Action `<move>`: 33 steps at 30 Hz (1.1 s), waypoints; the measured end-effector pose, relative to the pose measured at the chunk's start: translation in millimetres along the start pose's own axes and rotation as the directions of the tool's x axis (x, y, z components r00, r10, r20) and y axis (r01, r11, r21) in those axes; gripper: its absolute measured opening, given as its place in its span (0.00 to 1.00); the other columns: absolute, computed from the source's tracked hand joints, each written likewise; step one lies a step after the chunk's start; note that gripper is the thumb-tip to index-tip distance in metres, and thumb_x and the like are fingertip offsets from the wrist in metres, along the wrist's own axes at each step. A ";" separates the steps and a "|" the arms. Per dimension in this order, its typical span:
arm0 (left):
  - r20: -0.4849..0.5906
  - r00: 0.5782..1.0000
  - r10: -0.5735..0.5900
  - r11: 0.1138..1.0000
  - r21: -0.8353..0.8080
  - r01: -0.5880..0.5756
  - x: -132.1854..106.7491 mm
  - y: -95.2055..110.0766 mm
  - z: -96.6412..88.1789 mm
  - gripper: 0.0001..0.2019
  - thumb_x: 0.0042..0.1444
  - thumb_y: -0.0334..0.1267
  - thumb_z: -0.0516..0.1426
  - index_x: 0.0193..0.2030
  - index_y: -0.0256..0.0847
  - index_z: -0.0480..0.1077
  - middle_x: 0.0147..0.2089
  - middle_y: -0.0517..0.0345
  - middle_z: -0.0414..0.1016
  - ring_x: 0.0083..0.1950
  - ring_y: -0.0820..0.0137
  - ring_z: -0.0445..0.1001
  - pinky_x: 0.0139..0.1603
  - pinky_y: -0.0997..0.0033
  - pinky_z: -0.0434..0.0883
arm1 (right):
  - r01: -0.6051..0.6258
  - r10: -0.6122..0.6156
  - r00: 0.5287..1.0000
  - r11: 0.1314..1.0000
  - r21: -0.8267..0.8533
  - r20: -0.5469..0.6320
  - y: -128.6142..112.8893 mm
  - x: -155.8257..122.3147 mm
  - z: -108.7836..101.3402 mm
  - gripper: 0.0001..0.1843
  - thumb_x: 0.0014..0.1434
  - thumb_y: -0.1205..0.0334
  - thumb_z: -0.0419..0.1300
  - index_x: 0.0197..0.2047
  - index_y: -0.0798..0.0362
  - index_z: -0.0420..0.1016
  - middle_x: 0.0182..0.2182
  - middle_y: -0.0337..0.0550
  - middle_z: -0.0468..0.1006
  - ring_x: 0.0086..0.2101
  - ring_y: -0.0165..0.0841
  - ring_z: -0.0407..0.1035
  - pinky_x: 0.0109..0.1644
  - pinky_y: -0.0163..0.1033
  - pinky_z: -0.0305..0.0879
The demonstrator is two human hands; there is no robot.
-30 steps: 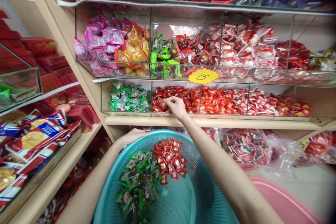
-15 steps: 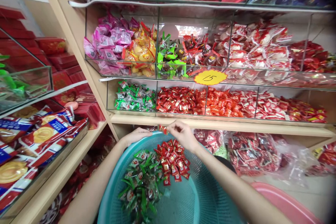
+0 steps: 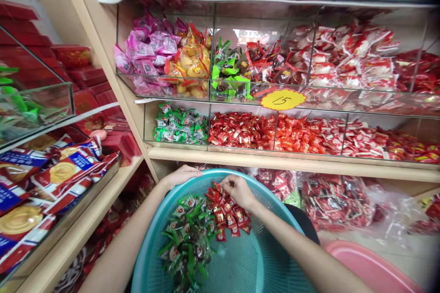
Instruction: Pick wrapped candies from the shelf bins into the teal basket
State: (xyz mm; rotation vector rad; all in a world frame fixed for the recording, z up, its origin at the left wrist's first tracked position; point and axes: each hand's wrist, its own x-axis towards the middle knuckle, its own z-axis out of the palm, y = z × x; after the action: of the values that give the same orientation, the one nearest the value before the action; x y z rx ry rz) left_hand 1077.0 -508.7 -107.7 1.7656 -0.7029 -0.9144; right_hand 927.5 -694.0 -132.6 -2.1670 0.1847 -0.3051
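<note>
My left hand [image 3: 180,175] grips the far rim of a teal mesh basket [image 3: 271,261] held below the shelf. Inside the basket lie a pile of green-wrapped candies [image 3: 187,242] and a pile of red-wrapped candies [image 3: 225,213]. My right hand [image 3: 237,190] is down over the red pile, fingers pinched together on red candies at the pile's top. Above, a clear shelf bin [image 3: 240,129] holds more of the same red candies, with a bin of green ones [image 3: 178,123] to its left.
Glass-fronted bins of pink, yellow, green and red sweets fill the upper shelf, with a yellow price tag [image 3: 282,99] marked 15. Plastic bags of red candy [image 3: 333,199] sit under the shelf. A pink tub [image 3: 364,265] stands at lower right. Biscuit packs [image 3: 51,178] lie on the left shelf.
My right hand left the red candy bin on the shelf, came down with red candies and now rests on the red pile in the basket. The left hand stayed on the rim.
</note>
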 end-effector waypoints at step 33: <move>-0.001 1.000 0.027 0.996 0.081 -0.027 -2.3 -0.5 -3.0 0.21 0.46 0.53 0.58 0.35 0.36 0.77 0.33 0.55 0.79 0.34 0.65 0.73 0.38 0.70 0.67 | -0.132 0.142 0.990 0.846 -0.517 -0.020 -107.2 136.5 -49.9 0.10 0.39 0.62 0.67 0.28 0.54 0.74 0.33 0.46 0.76 0.36 0.38 0.70 0.38 0.39 0.63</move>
State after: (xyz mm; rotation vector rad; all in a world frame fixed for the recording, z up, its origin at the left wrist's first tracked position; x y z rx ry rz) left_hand 1078.3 -505.2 -106.9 1.8231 -0.7701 -0.8773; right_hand 1046.0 -704.7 3.2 -2.6728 0.4543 -0.1613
